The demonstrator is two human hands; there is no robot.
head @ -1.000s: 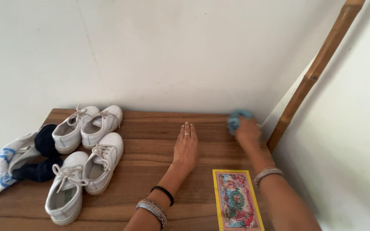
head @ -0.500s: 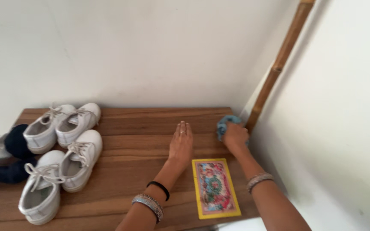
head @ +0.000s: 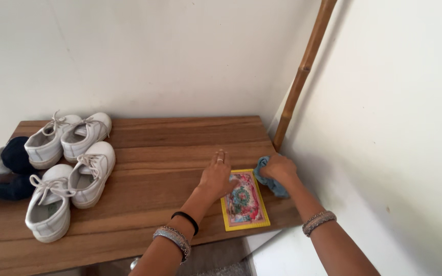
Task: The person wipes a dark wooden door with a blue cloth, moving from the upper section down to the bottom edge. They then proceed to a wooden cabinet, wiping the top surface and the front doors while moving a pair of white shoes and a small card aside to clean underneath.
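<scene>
Right hand (head: pixel 278 167) closed round blue cloth (head: pixel 271 179), pressed on wooden shelf (head: pixel 170 148) at right edge, beside picture card (head: pixel 244 202). Left hand (head: pixel 217 176) flat, fingers spread, touching card's upper left corner. White shoes (head: pixel 67 168) farther left. Bamboo pole (head: pixel 303 71) in corner.

Crumpled blue cloth (head: pixel 272 180) on the wooden tabletop (head: pixel 170 148), just right of a flat yellow-bordered picture card (head: pixel 244 202).
</scene>
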